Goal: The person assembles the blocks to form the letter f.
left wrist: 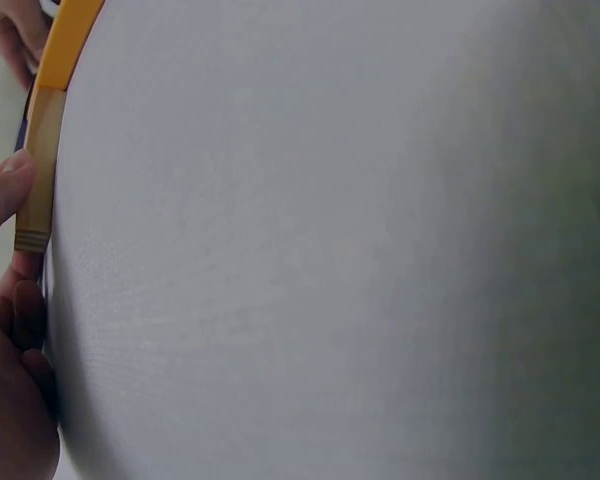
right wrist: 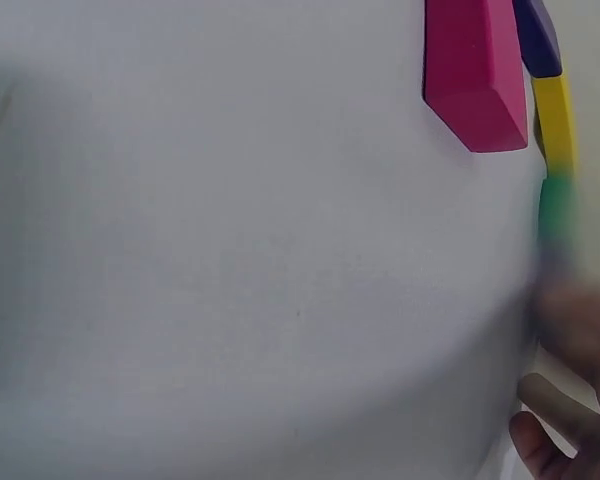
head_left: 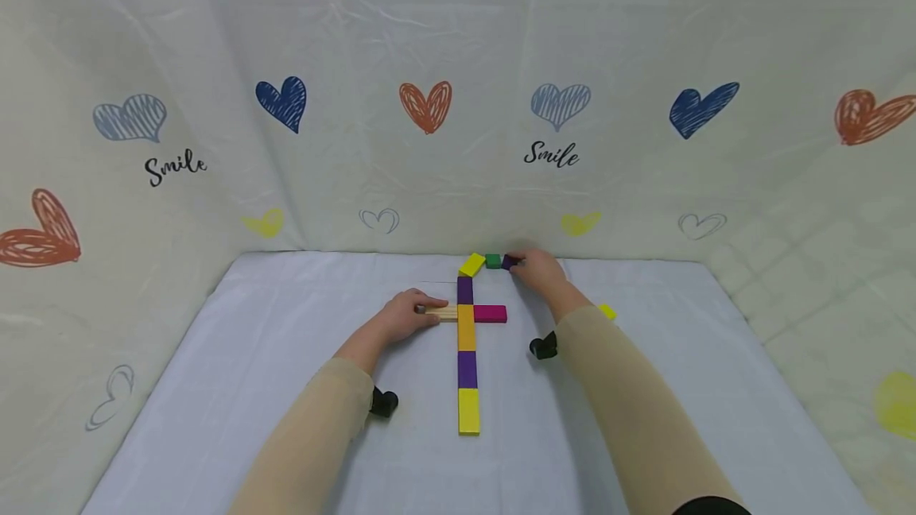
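Observation:
In the head view, my left hand [head_left: 402, 316] pinches a plain wooden block [head_left: 445, 313], whose inner end meets an orange block [head_left: 466, 328]. My right hand [head_left: 541, 272] holds a dark purple block [head_left: 509, 261] by its right side, beside a green block [head_left: 493, 261]. A slanted yellow block [head_left: 472, 265] joins the green one to an upright column: a purple block [head_left: 465, 290], the orange one, another purple block [head_left: 467, 369] and a yellow block [head_left: 468, 412]. A magenta block [head_left: 490, 314] sticks out rightward from the column. Blur hides the right fingertips in the right wrist view.
The blocks lie on a white-covered table [head_left: 236, 420]. A small yellow piece [head_left: 607, 311] shows past the right sleeve, mostly hidden. A cloth backdrop [head_left: 472, 173] with printed hearts rises right behind the far blocks. Black wrist devices hang at both cuffs.

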Action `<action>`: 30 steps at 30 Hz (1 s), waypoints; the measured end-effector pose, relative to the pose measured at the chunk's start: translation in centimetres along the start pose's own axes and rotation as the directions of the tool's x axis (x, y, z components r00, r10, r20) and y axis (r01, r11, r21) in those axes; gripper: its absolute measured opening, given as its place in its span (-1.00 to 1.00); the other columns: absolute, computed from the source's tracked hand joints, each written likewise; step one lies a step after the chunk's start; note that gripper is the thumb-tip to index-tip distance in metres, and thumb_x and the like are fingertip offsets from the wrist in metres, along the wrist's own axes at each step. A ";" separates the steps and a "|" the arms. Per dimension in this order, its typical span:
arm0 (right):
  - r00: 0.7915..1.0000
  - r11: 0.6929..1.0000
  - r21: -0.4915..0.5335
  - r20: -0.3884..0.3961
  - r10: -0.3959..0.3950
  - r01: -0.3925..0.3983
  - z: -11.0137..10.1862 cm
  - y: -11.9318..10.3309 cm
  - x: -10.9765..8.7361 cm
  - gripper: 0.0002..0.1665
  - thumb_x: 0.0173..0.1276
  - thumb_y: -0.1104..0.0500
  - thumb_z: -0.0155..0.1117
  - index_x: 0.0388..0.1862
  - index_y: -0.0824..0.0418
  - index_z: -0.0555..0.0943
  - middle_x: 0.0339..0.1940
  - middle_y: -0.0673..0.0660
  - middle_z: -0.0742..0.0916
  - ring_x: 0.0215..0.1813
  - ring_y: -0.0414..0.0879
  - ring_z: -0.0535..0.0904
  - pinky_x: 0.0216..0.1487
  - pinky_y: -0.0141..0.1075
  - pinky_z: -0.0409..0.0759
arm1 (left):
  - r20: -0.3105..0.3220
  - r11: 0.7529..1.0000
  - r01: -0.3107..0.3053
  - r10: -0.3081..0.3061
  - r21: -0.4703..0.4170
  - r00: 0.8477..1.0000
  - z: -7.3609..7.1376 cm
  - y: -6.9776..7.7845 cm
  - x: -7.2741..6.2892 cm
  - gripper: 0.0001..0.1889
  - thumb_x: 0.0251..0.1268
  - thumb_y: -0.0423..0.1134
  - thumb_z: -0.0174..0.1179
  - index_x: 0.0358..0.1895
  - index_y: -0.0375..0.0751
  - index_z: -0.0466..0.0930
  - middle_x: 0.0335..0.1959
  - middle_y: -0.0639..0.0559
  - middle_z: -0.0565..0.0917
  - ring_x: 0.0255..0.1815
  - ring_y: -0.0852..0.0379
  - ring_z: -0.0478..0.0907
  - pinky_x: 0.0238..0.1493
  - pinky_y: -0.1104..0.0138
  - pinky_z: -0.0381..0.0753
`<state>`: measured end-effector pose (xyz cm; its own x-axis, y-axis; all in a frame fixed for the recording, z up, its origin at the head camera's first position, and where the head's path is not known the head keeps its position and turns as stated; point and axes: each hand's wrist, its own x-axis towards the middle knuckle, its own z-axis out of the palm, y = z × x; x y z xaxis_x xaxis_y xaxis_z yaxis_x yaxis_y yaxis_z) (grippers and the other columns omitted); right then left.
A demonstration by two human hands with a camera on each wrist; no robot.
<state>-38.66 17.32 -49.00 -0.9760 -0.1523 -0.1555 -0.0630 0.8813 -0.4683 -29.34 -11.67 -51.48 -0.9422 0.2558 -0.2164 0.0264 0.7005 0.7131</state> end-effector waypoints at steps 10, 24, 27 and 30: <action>0.999 0.998 -0.042 0.004 -0.043 0.043 -1.0 0.4 -0.4 -0.46 0.49 0.10 0.19 0.42 0.07 0.47 0.40 0.24 0.49 0.43 0.20 0.31 0.43 0.09 0.23 | 0.011 1.000 0.002 -0.002 -0.003 1.000 -0.2 0.4 -0.2 -0.68 0.37 -0.04 0.26 0.15 0.35 0.66 0.13 0.06 0.54 0.11 0.01 0.43 0.22 0.06 0.45; 0.994 0.994 -0.051 -0.035 -0.103 0.102 -3.1 3.2 -2.6 -0.47 0.45 0.05 0.26 0.38 0.04 0.52 0.33 0.20 0.55 0.31 0.19 0.45 0.28 0.09 0.42 | 0.006 1.000 -0.001 0.001 0.010 1.000 -0.1 0.3 -0.2 -0.68 0.37 -0.04 0.26 0.16 0.35 0.66 0.15 0.05 0.54 0.11 0.00 0.44 0.23 0.05 0.44; 0.996 0.995 -0.044 -0.027 -0.091 0.089 -3.7 3.9 -3.5 -0.47 0.44 0.04 0.27 0.37 0.04 0.53 0.31 0.19 0.56 0.23 0.17 0.49 0.23 0.09 0.47 | 0.005 1.000 0.000 0.000 0.011 1.000 0.0 0.2 -0.1 -0.68 0.38 -0.03 0.26 0.16 0.36 0.66 0.15 0.06 0.54 0.12 0.00 0.43 0.23 0.05 0.44; 0.995 0.993 -0.067 -0.025 -0.097 0.095 -4.4 5.0 -4.6 -0.47 0.44 0.04 0.28 0.36 0.07 0.53 0.29 0.20 0.57 0.19 0.17 0.50 0.22 0.10 0.47 | 0.001 1.000 0.002 -0.002 0.005 1.000 0.1 0.1 0.0 -0.68 0.37 -0.03 0.26 0.15 0.37 0.66 0.15 0.06 0.54 0.11 0.00 0.43 0.23 0.04 0.44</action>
<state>-35.41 24.38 -46.82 -0.9702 -0.2259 -0.0870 -0.1696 0.8908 -0.4216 -29.28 -11.54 -51.40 -0.9420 0.2553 -0.2181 0.0266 0.7042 0.7095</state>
